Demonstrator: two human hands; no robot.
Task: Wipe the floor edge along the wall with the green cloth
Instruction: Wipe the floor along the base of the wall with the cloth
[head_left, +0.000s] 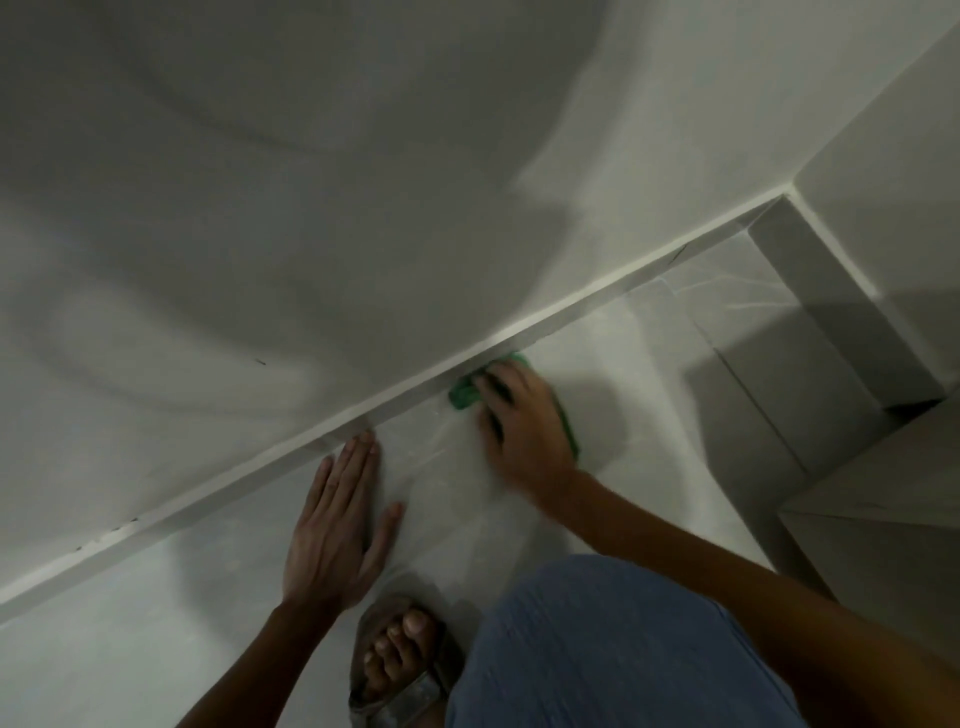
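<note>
The right hand (519, 421) pressed down flat on the green cloth (464, 395), fingers spread over it, not pinched around it. The cloth lay on the floor (156, 639), right against the white strip (395, 402) at the bottom of the wall (260, 208), a bit right of the middle. The left hand (335, 530) lay open and flat on the floor nearer and to the left, its fingertips close to the strip. A foot in a sandal (400, 660) stood near, next to a blue knee (597, 649).
</note>
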